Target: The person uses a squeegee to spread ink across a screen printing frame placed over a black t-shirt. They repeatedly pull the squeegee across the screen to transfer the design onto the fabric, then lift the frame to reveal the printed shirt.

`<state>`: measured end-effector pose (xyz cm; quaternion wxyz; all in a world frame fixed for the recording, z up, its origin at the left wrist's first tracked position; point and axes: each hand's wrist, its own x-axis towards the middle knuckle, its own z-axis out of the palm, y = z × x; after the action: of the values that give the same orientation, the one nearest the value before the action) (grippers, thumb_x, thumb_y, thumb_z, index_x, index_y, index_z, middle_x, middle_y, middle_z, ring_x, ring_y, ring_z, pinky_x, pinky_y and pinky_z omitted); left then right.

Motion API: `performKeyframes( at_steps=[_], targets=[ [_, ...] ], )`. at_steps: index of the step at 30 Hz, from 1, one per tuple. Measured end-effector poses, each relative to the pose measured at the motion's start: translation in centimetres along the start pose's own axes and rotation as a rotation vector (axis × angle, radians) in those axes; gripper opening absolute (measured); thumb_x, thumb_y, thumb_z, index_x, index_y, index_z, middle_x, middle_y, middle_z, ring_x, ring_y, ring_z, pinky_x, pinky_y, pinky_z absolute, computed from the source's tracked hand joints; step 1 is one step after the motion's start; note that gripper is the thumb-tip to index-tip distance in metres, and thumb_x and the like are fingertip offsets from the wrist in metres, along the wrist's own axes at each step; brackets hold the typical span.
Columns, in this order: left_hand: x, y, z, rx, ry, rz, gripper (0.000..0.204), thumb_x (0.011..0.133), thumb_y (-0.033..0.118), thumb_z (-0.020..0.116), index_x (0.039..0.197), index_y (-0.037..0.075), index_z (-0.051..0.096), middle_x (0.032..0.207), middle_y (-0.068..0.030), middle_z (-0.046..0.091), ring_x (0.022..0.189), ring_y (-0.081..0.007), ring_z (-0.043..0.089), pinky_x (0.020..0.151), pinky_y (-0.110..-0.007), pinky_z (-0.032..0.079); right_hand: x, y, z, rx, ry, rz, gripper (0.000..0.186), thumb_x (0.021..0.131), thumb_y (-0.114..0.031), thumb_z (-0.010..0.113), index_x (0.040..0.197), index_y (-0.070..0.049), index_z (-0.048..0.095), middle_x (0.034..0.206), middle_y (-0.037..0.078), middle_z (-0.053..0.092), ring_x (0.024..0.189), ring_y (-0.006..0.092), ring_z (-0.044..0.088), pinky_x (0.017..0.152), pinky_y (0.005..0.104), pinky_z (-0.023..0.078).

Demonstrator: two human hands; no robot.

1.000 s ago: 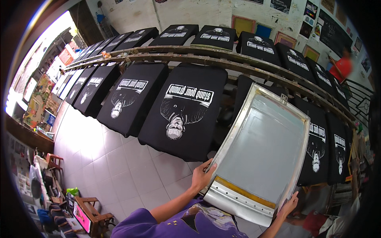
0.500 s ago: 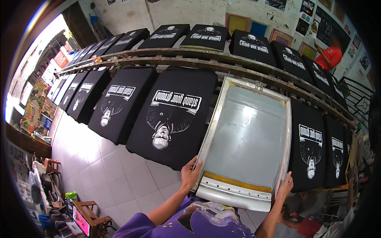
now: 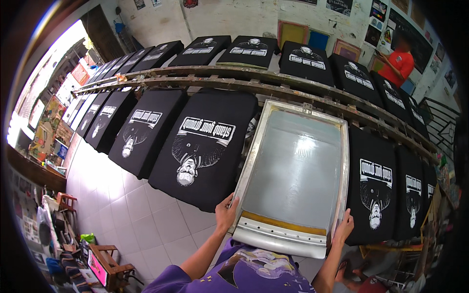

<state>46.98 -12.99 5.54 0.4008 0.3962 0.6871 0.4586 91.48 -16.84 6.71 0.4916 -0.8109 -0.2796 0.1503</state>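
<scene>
A screen printing frame [image 3: 343,161] with pale metal rails lies lengthwise in front of me. Its grey, shiny mesh [image 3: 290,171] ends near me in a yellow-brown strip [image 3: 283,223] and a metal bar with a row of dark holes [image 3: 281,234]. My left hand [image 3: 226,213] is closed round the left rail close to its near corner. On the opposite rail, my right hand [image 3: 345,227] grips with fingers partly hidden. To the left of the frame a black T-shirt [image 3: 210,110] with a white portrait print is stretched on a board. What lies under the frame is hidden.
Another printed black shirt [image 3: 376,146] lies just right of the frame. Behind runs a long rail [image 3: 195,79], with a second row of printed shirts [image 3: 251,57] beyond. A person in red [image 3: 399,66] stands at the back right. A wooden stool [image 3: 110,263] stands lower left.
The frame, both hands and the near shirts appear slightly further left in the picture, as the whole view has shifted. Both hands stay on the frame's rails.
</scene>
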Motion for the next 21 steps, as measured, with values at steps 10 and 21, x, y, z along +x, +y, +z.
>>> performKeyframes(
  at_steps=[10, 21],
  targets=[
    [-0.3, 0.5, 1.4, 0.093, 0.043, -0.016, 0.047, 0.1, 0.027, 0.074, 0.134, -0.005, 0.068, 0.111, -0.0151, 0.079, 0.095, -0.0124, 0.07, 0.087, -0.028, 0.055, 1.5, -0.5, -0.4, 0.015, -0.071, 0.086, 0.049, 0.105, -0.043, 0.065, 0.098, 0.005, 0.071, 0.087, 0.009, 0.068, 0.085, 0.0161, 0.06, 0.082, 0.0335, 0.049],
    [-1.4, 2.5, 1.8, 0.042, 0.02, -0.038, 0.047, 0.101, 0.025, 0.072, 0.136, -0.006, 0.067, 0.109, -0.0136, 0.079, 0.096, -0.0107, 0.069, 0.089, -0.028, 0.054, 2.3, 0.4, -1.2, 0.038, -0.119, 0.075, 0.044, 0.106, -0.04, 0.064, 0.099, 0.003, 0.071, 0.089, 0.005, 0.067, 0.084, 0.0122, 0.058, 0.08, 0.0311, 0.047]
  ],
)
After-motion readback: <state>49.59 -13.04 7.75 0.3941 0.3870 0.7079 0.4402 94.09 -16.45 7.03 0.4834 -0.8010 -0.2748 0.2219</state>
